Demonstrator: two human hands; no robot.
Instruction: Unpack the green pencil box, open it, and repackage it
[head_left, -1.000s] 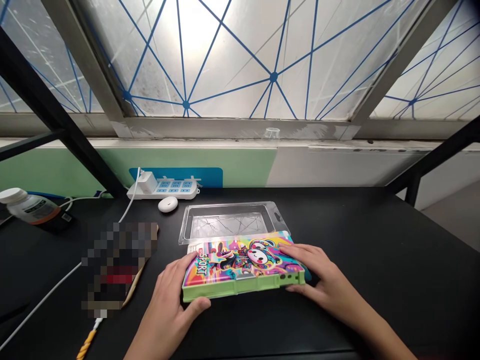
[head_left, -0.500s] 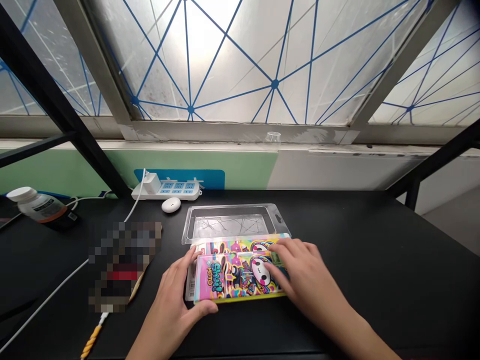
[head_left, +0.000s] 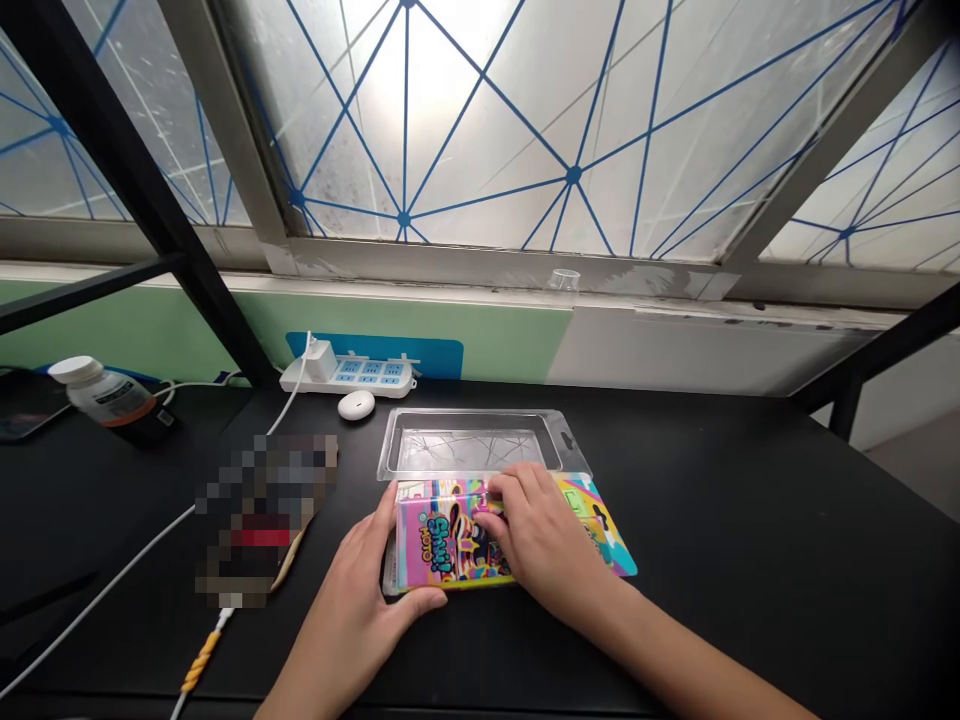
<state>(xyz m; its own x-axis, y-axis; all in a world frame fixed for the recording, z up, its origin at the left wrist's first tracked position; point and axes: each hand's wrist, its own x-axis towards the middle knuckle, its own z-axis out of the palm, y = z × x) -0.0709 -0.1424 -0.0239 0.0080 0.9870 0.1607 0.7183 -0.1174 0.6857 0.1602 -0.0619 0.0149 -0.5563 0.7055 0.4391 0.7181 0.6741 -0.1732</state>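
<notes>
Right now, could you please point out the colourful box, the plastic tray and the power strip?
Colourful box [head_left: 456, 548]: head view, on its printed top.
Plastic tray [head_left: 469, 452]: head view, on its bottom.
Power strip [head_left: 370, 372]: head view, on its socket face.

Free passage rightward over the desk [head_left: 757, 530], plastic tray [head_left: 472, 450] in the way ahead

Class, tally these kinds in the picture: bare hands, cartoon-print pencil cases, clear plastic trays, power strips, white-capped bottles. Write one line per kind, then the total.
Left hand and right hand: 2
Cartoon-print pencil case: 1
Clear plastic tray: 1
Power strip: 1
White-capped bottle: 1
Total: 6
</notes>
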